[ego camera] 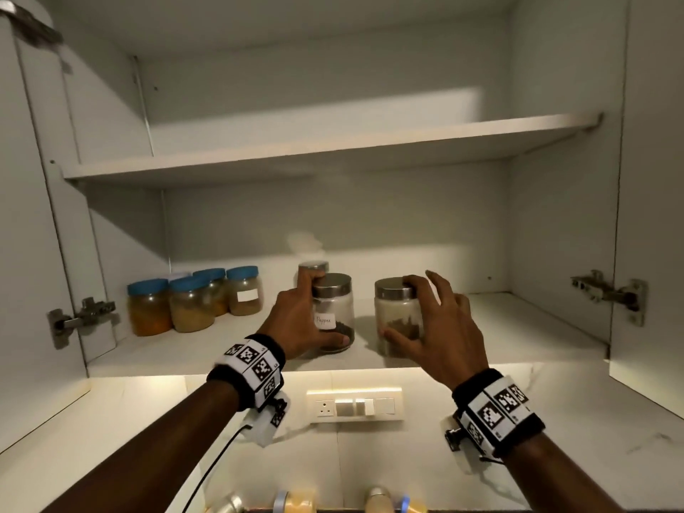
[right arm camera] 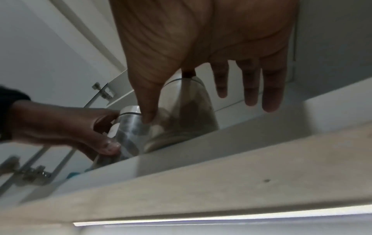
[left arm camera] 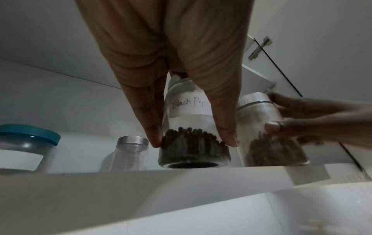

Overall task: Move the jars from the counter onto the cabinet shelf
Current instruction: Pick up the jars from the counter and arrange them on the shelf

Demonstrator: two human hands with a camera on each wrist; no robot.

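Two glass jars with steel lids stand near the front of the lower cabinet shelf [ego camera: 518,327]. My left hand [ego camera: 324,309] grips the labelled black pepper jar [ego camera: 335,301], thumb low on its front, fingers behind it. In the left wrist view the pepper jar [left arm camera: 193,143] sits between my thumb and fingers at the shelf's front edge. My right hand [ego camera: 398,307] pinches the second jar [ego camera: 399,320], which holds brown spice, thumb on its side and index finger on the lid. Its other fingers [right arm camera: 249,89] stick out straight, clear of the second jar [right arm camera: 187,114].
Several blue-lidded jars [ego camera: 192,301] stand at the shelf's left, and a small steel-lidded jar [ego camera: 314,267] stands behind the pepper jar. The upper shelf [ego camera: 333,157] is bare. Open doors with hinges [ego camera: 79,318] flank the cabinet. More jars [ego camera: 296,501] lie below on the counter.
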